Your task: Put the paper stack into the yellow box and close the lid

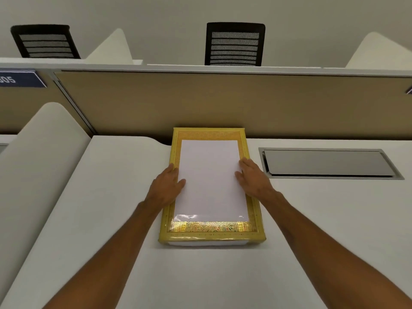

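- While both hands sit flat on it, the white paper stack (210,179) lies on the glossy yellow box with gold patterned trim (211,230), centred on the white bench (111,197).
- Left hand (166,188) and right hand (253,178) press the long edges, fingers (244,165) loosely spread, gripping nothing.
- Guessing loose sheets: floppy, slidey on that shiny top, so pinch both long edges together.
- Can't tell if the lid's open.

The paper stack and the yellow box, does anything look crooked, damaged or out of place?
Nothing stands out. The paper stack lies flat and square within the yellow box, left hand and right hand at its sides. No lid is visible.
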A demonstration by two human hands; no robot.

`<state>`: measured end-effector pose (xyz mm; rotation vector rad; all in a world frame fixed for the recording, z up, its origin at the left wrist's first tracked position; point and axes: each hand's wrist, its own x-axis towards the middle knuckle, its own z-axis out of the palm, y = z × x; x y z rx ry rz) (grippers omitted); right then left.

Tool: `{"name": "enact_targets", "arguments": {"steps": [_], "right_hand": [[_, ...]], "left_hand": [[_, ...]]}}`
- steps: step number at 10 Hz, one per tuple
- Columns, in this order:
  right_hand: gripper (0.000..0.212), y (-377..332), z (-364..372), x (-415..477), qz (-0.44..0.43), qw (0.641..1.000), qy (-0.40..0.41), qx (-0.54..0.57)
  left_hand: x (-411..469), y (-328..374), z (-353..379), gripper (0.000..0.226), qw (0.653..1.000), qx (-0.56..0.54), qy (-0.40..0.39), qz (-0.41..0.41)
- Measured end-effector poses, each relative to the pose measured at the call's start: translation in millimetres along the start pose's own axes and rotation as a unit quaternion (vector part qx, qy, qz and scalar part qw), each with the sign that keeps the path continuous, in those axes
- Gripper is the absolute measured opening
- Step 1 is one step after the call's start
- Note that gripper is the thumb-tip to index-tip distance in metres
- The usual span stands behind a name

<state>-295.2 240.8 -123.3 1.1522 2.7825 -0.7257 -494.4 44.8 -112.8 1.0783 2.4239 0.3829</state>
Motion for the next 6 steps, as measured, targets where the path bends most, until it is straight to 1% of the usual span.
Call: {"name": "enact_targets", "arguments": {"steps": [1, 2, 3, 4, 5, 6], "right_hand": [[0.050, 4, 4, 5, -0.002, 0.999, 0.014, -0.031], [0.054, 2, 1, 0, -0.001, 0.999, 0.002, -0.044], [0.057, 0, -8, -10, -0.001, 1.000, -0.017, -0.026], [0.058, -2, -19, -33, -0.001, 0.999, 0.010, -0.034], [0.061, 5, -27, -63, 0.014, 0.999, 0.018, -0.032], [0.063, 17, -37, -91, 0.011, 0.998, 0.043, -0.038]], "left_hand": [[3, -1, 4, 0.062, 1.000, 0.008, 0.005, -0.004], [1, -2, 6, 0.066, 1.000, 0.022, -0.014, -0.003], [-4, -1, 7, 0.073, 0.999, 0.035, -0.020, 0.001], [-21, 8, 11, 0.074, 0.999, 0.047, 0.010, 0.024], [-46, 28, 15, 0.075, 0.995, 0.054, 0.051, 0.071], [-68, 50, 13, 0.077, 0.990, 0.054, 0.077, 0.105]]}}
